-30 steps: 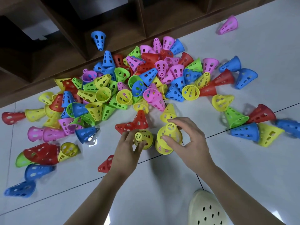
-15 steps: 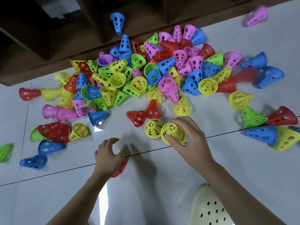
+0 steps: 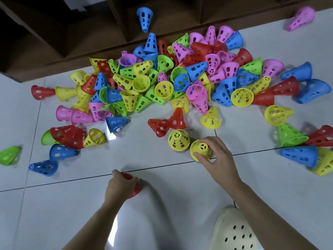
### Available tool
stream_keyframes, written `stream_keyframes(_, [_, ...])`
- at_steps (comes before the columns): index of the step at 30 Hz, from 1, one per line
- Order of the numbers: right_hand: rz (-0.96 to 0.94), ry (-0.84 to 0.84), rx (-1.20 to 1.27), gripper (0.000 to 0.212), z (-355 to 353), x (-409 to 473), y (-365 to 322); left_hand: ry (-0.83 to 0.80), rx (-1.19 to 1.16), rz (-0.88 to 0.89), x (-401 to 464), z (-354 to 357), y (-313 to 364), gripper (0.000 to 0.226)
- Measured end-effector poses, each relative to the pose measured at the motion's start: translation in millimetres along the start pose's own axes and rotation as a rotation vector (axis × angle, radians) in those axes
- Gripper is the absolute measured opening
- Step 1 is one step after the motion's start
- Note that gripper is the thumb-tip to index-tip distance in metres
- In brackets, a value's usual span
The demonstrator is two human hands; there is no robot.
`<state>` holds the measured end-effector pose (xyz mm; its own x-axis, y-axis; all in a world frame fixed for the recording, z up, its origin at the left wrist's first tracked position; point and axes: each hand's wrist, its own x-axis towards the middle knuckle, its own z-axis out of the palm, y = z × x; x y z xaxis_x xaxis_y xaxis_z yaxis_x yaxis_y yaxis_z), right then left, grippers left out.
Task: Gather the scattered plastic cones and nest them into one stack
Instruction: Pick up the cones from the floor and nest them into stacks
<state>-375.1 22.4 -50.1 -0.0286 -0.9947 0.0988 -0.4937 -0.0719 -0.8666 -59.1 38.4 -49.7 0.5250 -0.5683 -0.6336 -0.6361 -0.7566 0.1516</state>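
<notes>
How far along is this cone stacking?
Barely begun. Done: a short yellow stack stands under the right hand, with another upright yellow cone beside it. In hand: the left hand grips a red cone. Left: the big mixed pile and scattered strays.

We see bare floor [image 3: 162,213] open between the two forearms and on to the near edge, broken only by a cream shoe [image 3: 234,231] at lower right. Ahead, the cone heap [image 3: 180,78] blocks the way to the wooden shelf [image 3: 72,33]. Stray cones flank both sides, with a blue cone [image 3: 44,167] at far left.
</notes>
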Motion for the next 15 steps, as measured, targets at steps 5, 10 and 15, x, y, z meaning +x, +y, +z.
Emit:
stream_keyframes(5, [0.022,-0.012,0.0,0.034,0,0,3,0.02,-0.5,0.332,-34,-7,49,0.043])
stream_keyframes(10, [0.041,-0.032,0.029,0.036,0,1,4,0.15,-0.751,0.77,-92,-25,119,0.031])
stream_keyframes(15, [0.274,-0.088,0.253,0.059,-11,5,-4,0.11,-0.756,0.957,-103,-12,144,0.03])
